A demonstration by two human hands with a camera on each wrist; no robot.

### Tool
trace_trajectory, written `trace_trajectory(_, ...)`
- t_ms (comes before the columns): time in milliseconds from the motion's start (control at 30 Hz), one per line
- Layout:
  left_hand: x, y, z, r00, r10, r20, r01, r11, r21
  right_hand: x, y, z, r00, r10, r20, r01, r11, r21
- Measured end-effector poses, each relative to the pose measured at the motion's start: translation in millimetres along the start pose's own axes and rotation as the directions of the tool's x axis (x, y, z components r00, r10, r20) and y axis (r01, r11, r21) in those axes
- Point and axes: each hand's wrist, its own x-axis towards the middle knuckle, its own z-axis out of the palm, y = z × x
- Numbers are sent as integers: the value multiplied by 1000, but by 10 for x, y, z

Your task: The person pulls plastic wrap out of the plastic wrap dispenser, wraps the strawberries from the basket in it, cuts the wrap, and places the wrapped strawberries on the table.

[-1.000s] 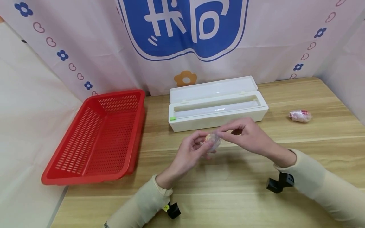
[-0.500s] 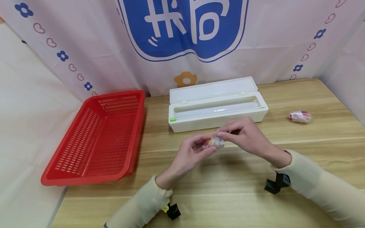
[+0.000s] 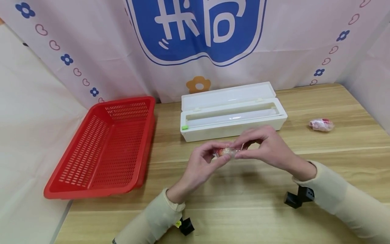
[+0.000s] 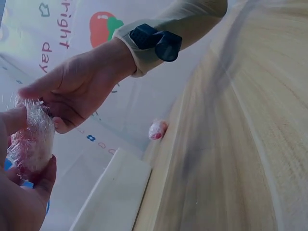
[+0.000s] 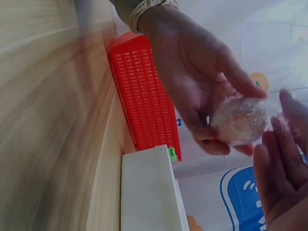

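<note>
A small roundish red-and-yellow thing wrapped in clear cling film [image 3: 226,152] is held above the middle of the table. My left hand [image 3: 199,164] grips it between thumb and fingers. At its right end, my right hand [image 3: 269,147] pinches the film between thumb and fingertips. Crinkled film covers the wrapped thing [image 5: 240,120] in the right wrist view, so its exact kind is unclear. Behind the hands stands a white cling film dispenser [image 3: 234,128], lid up, with a roll inside.
A red plastic basket [image 3: 141,149] stands on the left of the table. On the right lies another film-wrapped reddish bundle [image 3: 321,124]. A printed cloth [image 3: 170,78] hangs along the table's back edge. Each wrist wears a small black camera [image 3: 186,226].
The right fingers have shifted on the film, from its upper right side to its right end. The wrapped thing has turned slightly in the left hand, which stays in place.
</note>
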Motion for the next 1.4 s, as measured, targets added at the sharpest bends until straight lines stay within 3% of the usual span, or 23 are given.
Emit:
trace_trajectory(133,5,36,-10,995,93,34,-92,996,-6,-29,-13,-44,996,-90,11,90,996,-12)
trace_trajectory(367,-5,80,2,997,71,29,-69,996,-58,-39,-40,-58,980,-200,1,200,980,-10)
trace_trajectory(467,-5,70,8,997,82,10,-81,994,-73,-44,-67,-48,987,-160,-15,159,987,-16)
trace_trajectory(600,-10,60,5,998,69,4,-68,993,-96,-41,-91,-12,998,-41,-46,40,999,-29)
trace_trajectory(833,-11,78,-6,1000,14,12,-12,992,-127,-22,-108,75,991,120,-60,-124,991,-55)
trace_trajectory(1267,-7,82,-27,998,-49,50,55,990,-132,-36,-132,150,981,170,-93,-171,985,-7)
trace_trajectory(1400,7,75,-12,998,-60,8,60,993,-104,-43,-132,171,982,176,-73,-174,984,26)
